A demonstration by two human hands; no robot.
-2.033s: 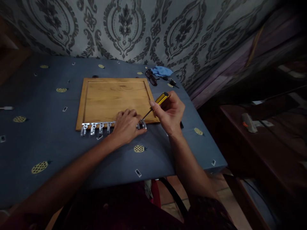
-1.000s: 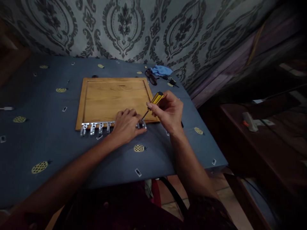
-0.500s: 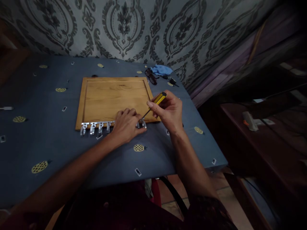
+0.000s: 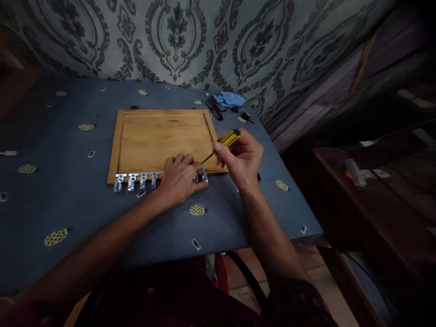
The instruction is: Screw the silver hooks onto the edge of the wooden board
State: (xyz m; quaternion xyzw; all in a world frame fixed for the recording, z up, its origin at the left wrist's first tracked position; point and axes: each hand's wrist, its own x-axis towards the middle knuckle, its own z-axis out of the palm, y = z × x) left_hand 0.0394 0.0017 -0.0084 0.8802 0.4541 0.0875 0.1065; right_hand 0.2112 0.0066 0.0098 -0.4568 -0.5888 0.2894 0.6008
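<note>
A square wooden board (image 4: pixel 160 138) lies on a blue patterned tablecloth (image 4: pixel 68 204). Along its near edge runs a metal rail of hooks (image 4: pixel 134 180). My left hand (image 4: pixel 179 179) lies on the rail's right half, fingers curled down over it. My right hand (image 4: pixel 241 159) is closed round a yellow-and-black screwdriver (image 4: pixel 226 140). Its thin shaft slants down to the left, and the tip sits just above the rail's right end, beside my left fingertips.
Dark glasses (image 4: pixel 214 109), a blue cloth (image 4: pixel 230 98) and a small dark object (image 4: pixel 243 113) lie at the table's far right corner. A patterned wall stands behind. Dark furniture with an orange-tipped tool (image 4: pixel 352 172) stands to the right. The table's near edge is just before my lap.
My right hand has twisted the screwdriver a little and its handle has shifted slightly right. My left hand has stayed on the hook rail.
</note>
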